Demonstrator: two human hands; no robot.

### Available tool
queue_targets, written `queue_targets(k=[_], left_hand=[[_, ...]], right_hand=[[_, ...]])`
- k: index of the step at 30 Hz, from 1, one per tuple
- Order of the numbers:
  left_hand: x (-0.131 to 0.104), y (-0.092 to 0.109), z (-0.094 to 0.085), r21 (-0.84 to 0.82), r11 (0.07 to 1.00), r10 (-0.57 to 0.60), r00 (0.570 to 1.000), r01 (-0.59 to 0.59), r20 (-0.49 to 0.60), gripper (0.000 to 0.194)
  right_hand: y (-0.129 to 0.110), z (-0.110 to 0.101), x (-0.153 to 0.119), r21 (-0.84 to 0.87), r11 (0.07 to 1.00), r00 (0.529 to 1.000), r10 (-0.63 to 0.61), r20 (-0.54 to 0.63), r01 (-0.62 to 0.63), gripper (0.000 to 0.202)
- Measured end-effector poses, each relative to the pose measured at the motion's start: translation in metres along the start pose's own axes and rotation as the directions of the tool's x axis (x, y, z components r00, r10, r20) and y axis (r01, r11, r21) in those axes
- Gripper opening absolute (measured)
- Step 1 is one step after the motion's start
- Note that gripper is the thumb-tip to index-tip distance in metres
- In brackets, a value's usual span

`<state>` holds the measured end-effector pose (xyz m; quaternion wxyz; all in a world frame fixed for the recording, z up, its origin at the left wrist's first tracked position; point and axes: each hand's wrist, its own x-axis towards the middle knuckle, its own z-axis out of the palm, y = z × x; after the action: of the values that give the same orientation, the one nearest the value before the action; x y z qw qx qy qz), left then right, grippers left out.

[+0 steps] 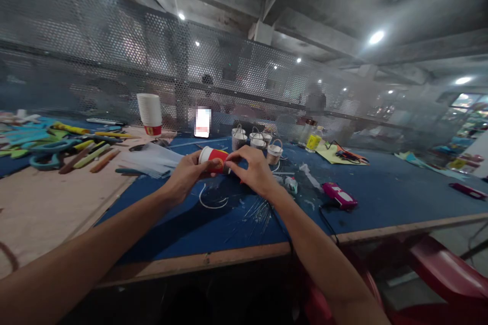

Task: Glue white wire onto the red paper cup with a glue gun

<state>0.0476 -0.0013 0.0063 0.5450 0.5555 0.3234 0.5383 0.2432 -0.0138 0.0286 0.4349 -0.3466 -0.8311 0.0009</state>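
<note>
Above the blue table surface, a red and white paper cup (218, 154) lies tilted on its side, its white rim toward the left. My left hand (189, 172) is closed around the rim end, thumb along the cup's side. At the red end, the thumb and fingertips of my right hand (249, 167) pinch together against the cup. Whether something small is also between those fingertips is hidden. Below the cup, a curved white strip (209, 206) rests on the table. Beyond my right hand stand several small white buckets with handles (239, 140).
A stack of paper cups (149, 111) stands at the back left, near scissors (51, 155) and coloured sticks (91, 155). A lit phone (202, 123) leans by the mesh partition. Thin sticks (261, 213), a magenta device (338, 196) and a yellow-labelled bottle (313, 141) occupy the right.
</note>
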Motion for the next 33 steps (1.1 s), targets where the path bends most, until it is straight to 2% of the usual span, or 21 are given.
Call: queue_targets(k=[10, 24, 33], left_hand=[[0.0, -0.002, 0.0, 0.071, 0.997, 0.038, 0.999, -0.039, 0.009, 0.03], [-0.001, -0.001, 0.002, 0.12, 0.992, 0.043, 0.999, -0.045, 0.014, 0.035], [-0.001, -0.002, 0.001, 0.144, 0.988, 0.057, 0.998, -0.059, 0.019, 0.031]], right_hand=[[0.003, 0.003, -0.001, -0.075, 0.997, 0.999, 0.007, 0.031, -0.005, 0.007], [0.002, 0.008, -0.003, -0.129, 0.99, 0.999, -0.049, 0.01, 0.05, 0.009], [0.003, 0.011, -0.003, -0.144, 0.989, 0.999, -0.039, -0.015, 0.037, 0.004]])
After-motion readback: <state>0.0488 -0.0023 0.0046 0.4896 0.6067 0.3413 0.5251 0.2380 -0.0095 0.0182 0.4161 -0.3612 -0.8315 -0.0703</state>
